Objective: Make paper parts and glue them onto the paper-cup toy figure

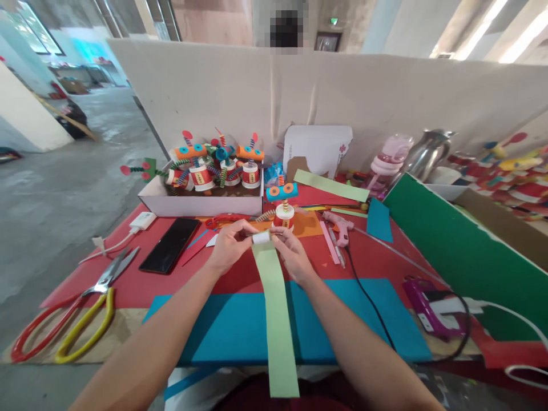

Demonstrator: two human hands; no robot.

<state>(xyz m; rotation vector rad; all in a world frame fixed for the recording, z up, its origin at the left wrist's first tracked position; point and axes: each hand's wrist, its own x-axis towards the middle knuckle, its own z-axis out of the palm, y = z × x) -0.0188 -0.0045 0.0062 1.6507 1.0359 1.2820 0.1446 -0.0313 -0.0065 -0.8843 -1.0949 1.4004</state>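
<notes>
My left hand (231, 248) pinches the left end of a small white paper tube (262, 237), thumb and forefinger closed on it. My right hand (293, 254) grips the other end, where a long light green paper strip (278, 319) meets the tube. From there the strip runs toward me over a blue sheet (346, 319) and past the table's front edge. Just behind my fingers stands a paper-cup figure (284, 216) with a blue tube head (281, 192) and coiled paper springs.
Large scissors (100, 285) and a black phone (170, 245) lie at left. Behind them, a white box (205, 205) holds several cup figures. A pink glue gun (341, 225) with its cord, a purple power strip (430, 308) and a green board (475, 257) occupy the right.
</notes>
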